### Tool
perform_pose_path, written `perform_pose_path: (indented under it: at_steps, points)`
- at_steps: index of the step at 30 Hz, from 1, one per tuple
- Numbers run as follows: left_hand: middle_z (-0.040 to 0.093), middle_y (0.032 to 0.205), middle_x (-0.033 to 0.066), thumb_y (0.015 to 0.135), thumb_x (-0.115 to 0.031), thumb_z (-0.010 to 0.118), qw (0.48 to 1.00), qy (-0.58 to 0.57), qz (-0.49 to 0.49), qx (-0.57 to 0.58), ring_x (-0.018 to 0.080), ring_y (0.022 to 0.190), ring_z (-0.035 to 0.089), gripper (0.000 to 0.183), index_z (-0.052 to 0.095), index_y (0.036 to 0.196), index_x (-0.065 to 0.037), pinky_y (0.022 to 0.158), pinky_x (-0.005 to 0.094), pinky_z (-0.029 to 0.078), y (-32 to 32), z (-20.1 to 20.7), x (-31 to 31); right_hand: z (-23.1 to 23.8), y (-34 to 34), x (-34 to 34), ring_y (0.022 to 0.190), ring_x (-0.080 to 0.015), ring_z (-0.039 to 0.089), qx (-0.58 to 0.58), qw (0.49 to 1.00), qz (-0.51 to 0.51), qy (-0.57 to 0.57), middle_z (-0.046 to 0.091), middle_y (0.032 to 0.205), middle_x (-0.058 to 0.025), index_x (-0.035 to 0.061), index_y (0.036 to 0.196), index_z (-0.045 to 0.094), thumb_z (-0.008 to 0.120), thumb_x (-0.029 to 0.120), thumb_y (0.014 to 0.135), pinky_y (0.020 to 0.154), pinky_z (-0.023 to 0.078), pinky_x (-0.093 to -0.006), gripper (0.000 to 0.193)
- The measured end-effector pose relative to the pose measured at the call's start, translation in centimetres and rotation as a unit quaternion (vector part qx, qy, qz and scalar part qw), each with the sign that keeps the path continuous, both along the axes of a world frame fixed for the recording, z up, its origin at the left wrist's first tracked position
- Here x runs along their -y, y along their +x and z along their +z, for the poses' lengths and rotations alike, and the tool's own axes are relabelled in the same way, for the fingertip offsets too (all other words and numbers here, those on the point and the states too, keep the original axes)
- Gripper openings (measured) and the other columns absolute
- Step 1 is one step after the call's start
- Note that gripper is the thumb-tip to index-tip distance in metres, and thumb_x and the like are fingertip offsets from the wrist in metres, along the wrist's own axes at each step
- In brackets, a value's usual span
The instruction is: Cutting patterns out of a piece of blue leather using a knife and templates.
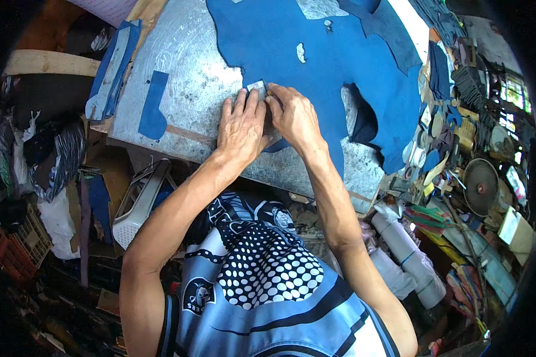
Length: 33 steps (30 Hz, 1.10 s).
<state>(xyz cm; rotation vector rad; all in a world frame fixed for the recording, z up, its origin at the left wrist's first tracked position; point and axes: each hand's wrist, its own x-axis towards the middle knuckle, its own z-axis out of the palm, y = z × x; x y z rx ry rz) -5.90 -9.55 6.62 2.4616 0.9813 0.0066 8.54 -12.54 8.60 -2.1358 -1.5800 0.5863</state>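
A large sheet of blue leather [268,41] with ragged edges and cut-out holes spreads over a metal-topped table [187,53]. My left hand [242,122] lies flat at the leather's near edge, fingers stretched forward, pressing on a pale flat piece [258,87] that shows just past the fingertips. Right beside it, my right hand [293,113] is closed, thumb and fingers pinched together at that piece's edge. What the pinch holds is mostly hidden; only a small tan bit shows. A separate cut blue piece [154,106] rests on the metal to the left.
More blue strips with a pale template [114,71] lie at the table's left edge. A white plastic chair [138,205] stands below on the left. Wrapped rolls [408,256] lean at the lower right, near a round fan [480,187] and heaped scraps.
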Motion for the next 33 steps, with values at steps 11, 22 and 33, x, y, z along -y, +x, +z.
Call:
perform_pose_path:
  at_steps: [11,22,33]
  points:
    - [0.041,0.147,0.0218,0.078,-0.034,0.079,1.000,0.017,-0.005,0.003,0.0390,0.140,0.037,0.074,0.050,0.136,0.002,0.112,0.0558,0.030,0.1,0.3,-0.4,2.5,-1.3,11.2,0.085,-0.0422,0.066,-0.023,0.998,-0.032,-0.059,0.065,0.098,-0.0214,0.0033,0.118,0.063,0.060,0.011,0.093,0.071,0.054,-0.0471,0.026]
    - [0.041,0.148,0.0224,0.077,-0.035,0.079,1.000,0.019,-0.003,-0.014,0.0384,0.141,0.036,0.076,0.049,0.136,0.003,0.112,0.0538,0.031,-0.3,0.4,0.1,3.1,1.8,6.6,0.091,-0.0360,0.066,-0.056,0.994,0.019,0.092,0.066,0.106,-0.0183,0.0021,0.115,0.064,0.066,0.003,0.088,0.079,0.053,-0.0406,0.027]
    - [0.040,0.148,0.0231,0.077,-0.034,0.080,1.000,-0.008,0.015,0.010,0.0390,0.140,0.036,0.074,0.050,0.133,0.003,0.112,0.0526,0.031,-0.4,0.1,-0.2,-0.2,6.2,-8.8,0.090,-0.0323,0.069,0.020,0.921,0.388,-0.029,0.072,0.103,-0.0094,0.0084,0.108,0.073,0.067,0.017,0.087,0.079,0.056,-0.0411,0.023]
